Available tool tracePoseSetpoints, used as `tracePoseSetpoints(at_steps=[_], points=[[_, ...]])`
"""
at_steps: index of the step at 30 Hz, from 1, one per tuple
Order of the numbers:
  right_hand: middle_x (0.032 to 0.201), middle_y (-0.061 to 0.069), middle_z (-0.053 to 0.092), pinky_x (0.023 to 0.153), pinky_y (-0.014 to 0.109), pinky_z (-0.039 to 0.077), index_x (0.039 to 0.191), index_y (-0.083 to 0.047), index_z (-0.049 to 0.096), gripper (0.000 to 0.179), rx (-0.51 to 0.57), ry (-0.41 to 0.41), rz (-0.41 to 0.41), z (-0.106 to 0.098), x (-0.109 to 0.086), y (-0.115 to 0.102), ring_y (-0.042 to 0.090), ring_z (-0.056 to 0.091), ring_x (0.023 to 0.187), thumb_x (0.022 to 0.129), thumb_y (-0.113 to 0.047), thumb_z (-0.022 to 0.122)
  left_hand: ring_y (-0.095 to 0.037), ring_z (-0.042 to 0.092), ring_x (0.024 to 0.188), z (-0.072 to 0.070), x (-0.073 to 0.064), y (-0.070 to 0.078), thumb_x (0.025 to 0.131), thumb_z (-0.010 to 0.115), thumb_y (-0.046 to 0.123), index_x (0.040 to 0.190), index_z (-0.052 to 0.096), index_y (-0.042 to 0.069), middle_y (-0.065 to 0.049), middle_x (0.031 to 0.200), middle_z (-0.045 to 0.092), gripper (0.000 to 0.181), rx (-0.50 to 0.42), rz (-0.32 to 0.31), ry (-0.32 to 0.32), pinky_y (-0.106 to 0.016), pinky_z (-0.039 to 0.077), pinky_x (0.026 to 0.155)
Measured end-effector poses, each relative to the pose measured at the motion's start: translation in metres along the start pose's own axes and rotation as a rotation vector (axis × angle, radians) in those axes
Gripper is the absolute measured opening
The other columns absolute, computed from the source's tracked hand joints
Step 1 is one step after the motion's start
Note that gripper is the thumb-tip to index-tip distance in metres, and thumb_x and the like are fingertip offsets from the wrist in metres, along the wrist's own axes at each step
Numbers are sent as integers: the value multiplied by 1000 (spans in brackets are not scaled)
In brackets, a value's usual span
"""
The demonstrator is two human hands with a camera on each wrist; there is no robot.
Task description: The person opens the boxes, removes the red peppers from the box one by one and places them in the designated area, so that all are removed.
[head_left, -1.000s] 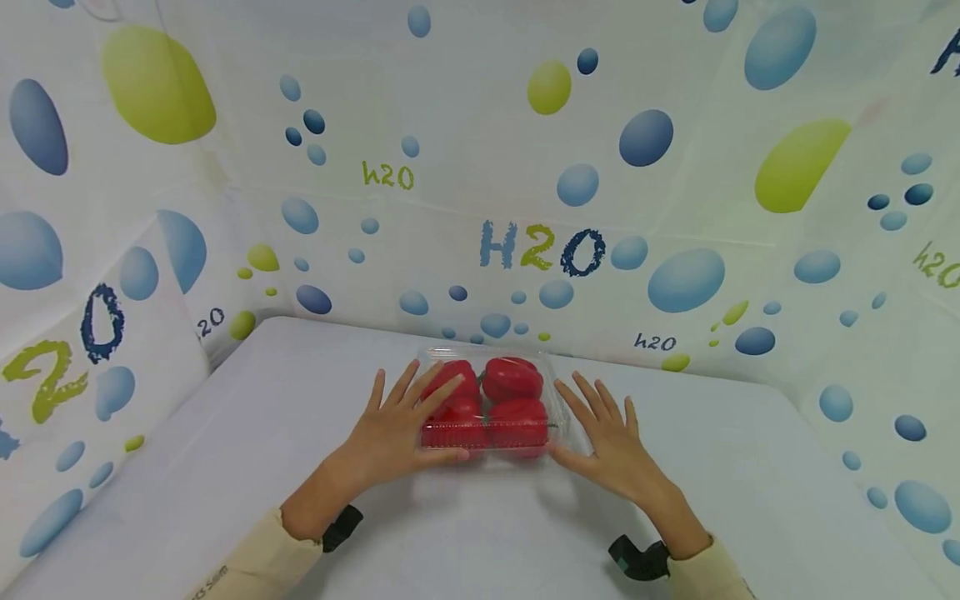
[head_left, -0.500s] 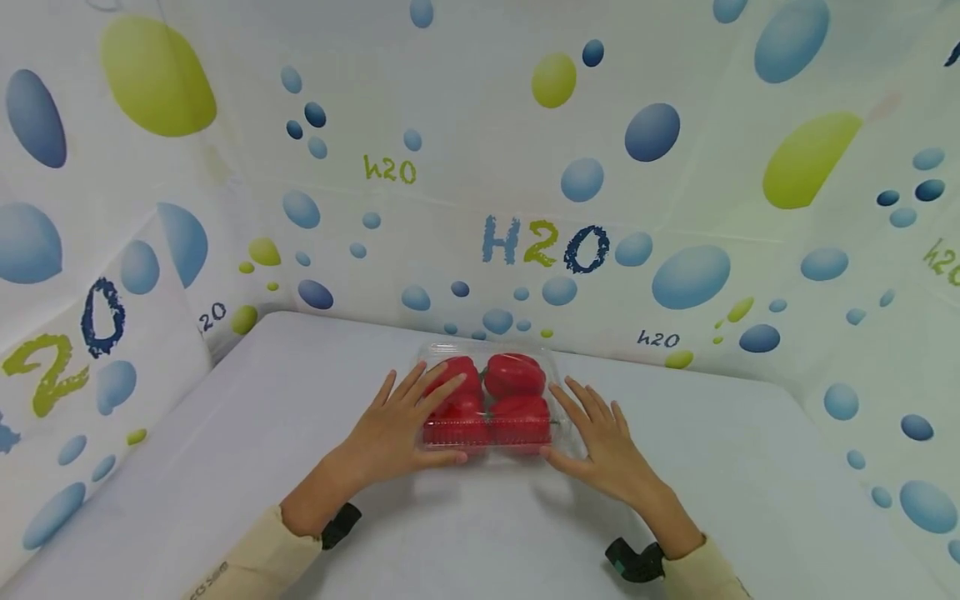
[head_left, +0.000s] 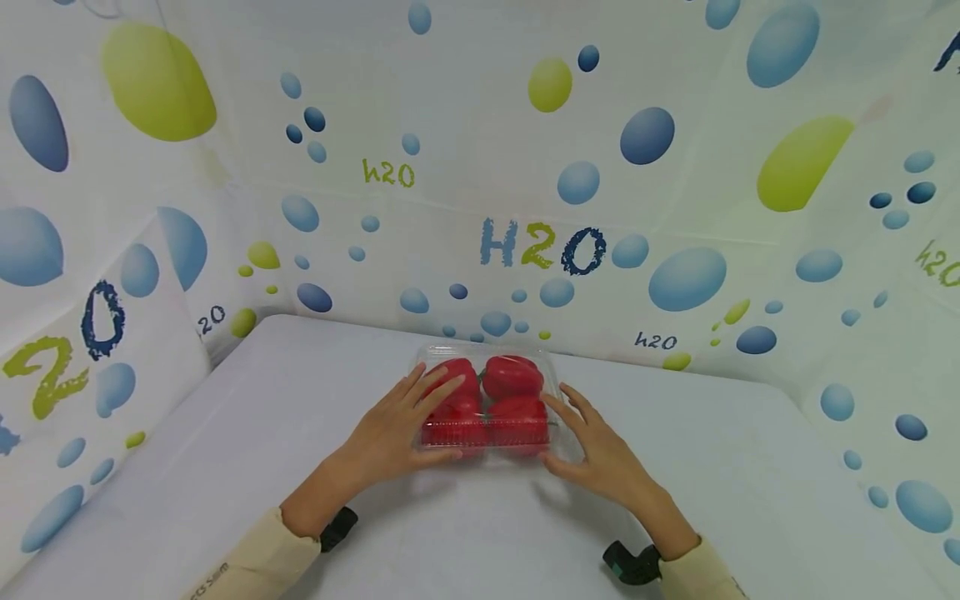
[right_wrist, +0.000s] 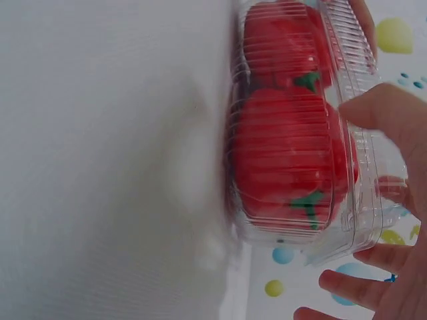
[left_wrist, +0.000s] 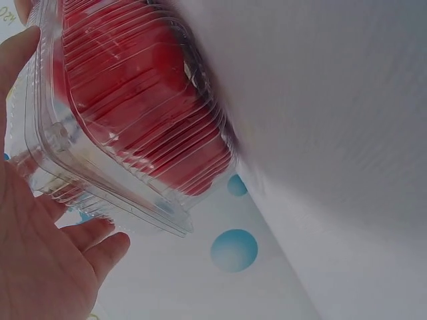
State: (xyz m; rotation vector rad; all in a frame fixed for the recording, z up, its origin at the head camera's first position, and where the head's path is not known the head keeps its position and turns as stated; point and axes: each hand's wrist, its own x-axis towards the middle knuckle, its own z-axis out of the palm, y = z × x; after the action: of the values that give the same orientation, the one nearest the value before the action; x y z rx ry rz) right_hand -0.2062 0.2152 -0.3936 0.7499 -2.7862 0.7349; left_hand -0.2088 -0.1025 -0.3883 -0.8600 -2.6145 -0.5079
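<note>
A clear plastic clamshell box [head_left: 551, 367] with several red bell peppers [head_left: 513, 377] inside sits at the middle of the table; its lid appears closed. My left hand [head_left: 382, 437] lies over the box's left side, fingers extended across the lid and thumb along the front edge. At the right side is my right hand [head_left: 611, 458], fingers slightly bent near the edge and thumb near the front corner. In the left wrist view, the thumb touches the ribbed box [left_wrist: 133, 87] at its rim. Green stems [right_wrist: 308, 200] show through the plastic in the right wrist view.
The box stands on a white table [head_left: 480, 533]. Close behind it rises a white wall covering [head_left: 465, 200] with blue and green drops and H2O lettering, which also runs along both sides. A dark wrist device [head_left: 632, 563] is at the right wrist.
My right hand has moved left, closer to the box's right side, and its fingers have bent slightly. The left hand and the box have barely moved.
</note>
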Motion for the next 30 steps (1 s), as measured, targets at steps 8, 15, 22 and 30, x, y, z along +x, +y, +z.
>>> tracePoseSetpoints(at_steps=[8,15,22,30], points=[[155,18,28,85,59,53,148,-21,42,70,83,-17,-20,-1,-1,0,43,46,130,85,-27,73,-41,27,143,0,0,0,76,79,48,148,41,18,-13,149,43,86,9,-17,-27,-50,51,94],[154,19,29,89,61,50,146,-19,46,64,133,-12,-37,-1,1,3,44,40,134,87,-24,71,-42,25,143,0,-1,1,79,77,46,143,48,16,-14,148,43,77,15,-10,-41,-49,56,86],[153,19,34,89,62,50,143,-18,51,62,139,10,-47,-2,1,1,43,40,134,85,-20,74,-43,26,142,-1,-2,2,78,78,46,140,51,15,-14,147,44,75,23,-5,-37,-48,56,84],[149,22,38,90,60,50,140,-13,53,60,141,43,-102,-4,1,1,43,42,133,83,-16,75,-43,30,140,2,-1,1,75,80,45,138,52,15,-14,144,47,75,44,13,-8,-47,57,84]])
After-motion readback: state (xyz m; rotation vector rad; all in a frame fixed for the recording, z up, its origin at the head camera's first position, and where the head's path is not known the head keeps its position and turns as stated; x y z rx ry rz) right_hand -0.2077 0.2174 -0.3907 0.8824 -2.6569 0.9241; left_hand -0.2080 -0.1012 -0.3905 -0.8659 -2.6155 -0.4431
